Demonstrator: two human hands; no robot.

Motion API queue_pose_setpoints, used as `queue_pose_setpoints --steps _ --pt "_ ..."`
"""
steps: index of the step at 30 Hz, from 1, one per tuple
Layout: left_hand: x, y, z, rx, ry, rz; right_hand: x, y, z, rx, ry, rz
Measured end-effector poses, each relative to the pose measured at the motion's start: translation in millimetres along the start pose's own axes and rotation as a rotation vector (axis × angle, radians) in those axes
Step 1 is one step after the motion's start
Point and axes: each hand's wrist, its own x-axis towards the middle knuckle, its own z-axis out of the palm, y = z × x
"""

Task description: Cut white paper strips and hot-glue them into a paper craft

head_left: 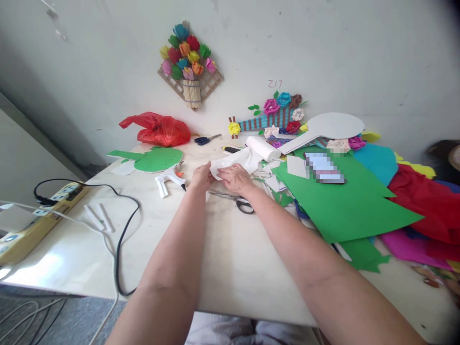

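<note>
The left hand [203,177] pinched 1 white sheet [248,160], which ran from 1 roll [264,148] on the table [230,268]; the right hand [236,178] lay on it, grip unclear. 2 pairs of scissors [245,207] and 1 glue gun [169,179] lay nearby.

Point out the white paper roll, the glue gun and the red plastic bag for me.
White paper roll [263,149]: head view, middle of its curved side.
Glue gun [175,177]: head view, on its white body.
Red plastic bag [163,132]: head view, middle of its bulging part.
</note>
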Motion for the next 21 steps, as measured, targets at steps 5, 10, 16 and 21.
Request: queue_pose_setpoints --steps 5,10,16,21 --pt "2.9 -1.9 -3.5 -0.063 -0.044 -0.032 -1.1 1.0 2.5 0.022 0.006 -0.013" --pt "3.3 -0.5 -1.9 -0.158 -0.020 -0.046 -1.1 2.3 3.0 0.006 0.012 0.015" --pt "2.1 1.0 -1.0 -0.210 0.040 -0.012 -1.2 1.7 5.9 0.011 -0.003 0.014" --pt "3.9 0.6 -0.4 -0.246 0.067 -0.010 -1.3 -0.5 4.0 -0.017 -0.050 0.054"
